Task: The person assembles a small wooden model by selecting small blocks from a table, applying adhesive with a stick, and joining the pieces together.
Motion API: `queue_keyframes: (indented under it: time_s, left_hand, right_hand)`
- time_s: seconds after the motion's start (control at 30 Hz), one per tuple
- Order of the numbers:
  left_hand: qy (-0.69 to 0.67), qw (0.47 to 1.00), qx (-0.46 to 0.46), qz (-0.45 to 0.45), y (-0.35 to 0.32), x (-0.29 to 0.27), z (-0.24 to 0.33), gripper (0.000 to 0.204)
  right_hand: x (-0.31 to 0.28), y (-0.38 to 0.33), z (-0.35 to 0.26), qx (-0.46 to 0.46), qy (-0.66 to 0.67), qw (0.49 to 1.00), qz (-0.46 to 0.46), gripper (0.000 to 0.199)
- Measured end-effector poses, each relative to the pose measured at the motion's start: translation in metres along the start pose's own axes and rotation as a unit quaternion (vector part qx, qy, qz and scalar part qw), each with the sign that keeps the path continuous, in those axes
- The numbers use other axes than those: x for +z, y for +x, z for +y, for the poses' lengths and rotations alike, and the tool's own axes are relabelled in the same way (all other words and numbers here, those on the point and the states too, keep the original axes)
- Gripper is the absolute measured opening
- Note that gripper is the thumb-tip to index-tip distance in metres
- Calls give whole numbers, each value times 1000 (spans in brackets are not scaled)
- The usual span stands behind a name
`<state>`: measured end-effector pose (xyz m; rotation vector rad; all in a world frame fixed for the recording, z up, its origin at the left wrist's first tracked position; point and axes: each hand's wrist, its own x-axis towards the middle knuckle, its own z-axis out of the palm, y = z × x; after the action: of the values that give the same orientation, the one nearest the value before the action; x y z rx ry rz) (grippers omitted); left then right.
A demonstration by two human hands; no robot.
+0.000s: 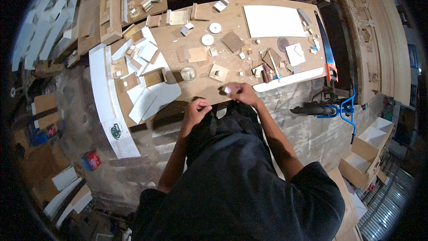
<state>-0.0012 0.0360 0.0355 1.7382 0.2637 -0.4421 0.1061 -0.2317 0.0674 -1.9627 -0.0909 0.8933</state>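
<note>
My right hand (244,94) is at the front edge of the wooden workbench (203,93), its fingers pinched on a small pale piece (231,89) that catches the light; its exact kind is blurred. Lower and to the left, my left hand (196,111) hangs just off the same edge, fingertips drawn together; whether anything sits between them is too small to tell. A square wooden block piece (219,72) with a small cube on it lies just beyond my right hand. A round glass jar (188,73) stands beyond my left hand.
White panels (162,93) and small wooden box parts cover the bench's left side. A white board (274,21) lies at the back right, near a handsaw (330,58) with an orange handle. White discs (207,39) and scraps lie mid-bench. A blue-framed bicycle (330,109) stands at right.
</note>
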Motion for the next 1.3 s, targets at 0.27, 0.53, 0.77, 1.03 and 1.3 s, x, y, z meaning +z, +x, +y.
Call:
queue_keyframes:
  time_s: [0.27, 0.53, 0.77, 1.03, 1.3]
  left_hand:
    - [32, 988, 153, -21, -3, 31, 109, 17]
    - [58, 990, 117, -57, 4, 32, 89, 18]
    - [-82, 995, 22, -44, -2, 38, 76, 18]
    - [-145, 985, -21, -88, -4, 22, 81, 23]
    - [-259, 943, -133, -162, -18, 7, 105, 32]
  right_hand:
    - [19, -39, -6, 75, 327, 932, -136, 31]
    - [22, -48, -19, 13, 172, 985, 3, 21]
    - [24, -46, -19, -37, 197, 979, 31, 15]
    - [26, -46, -26, -52, 284, 957, -1, 14]
    - [37, -45, -36, -84, 326, 942, -2, 12]
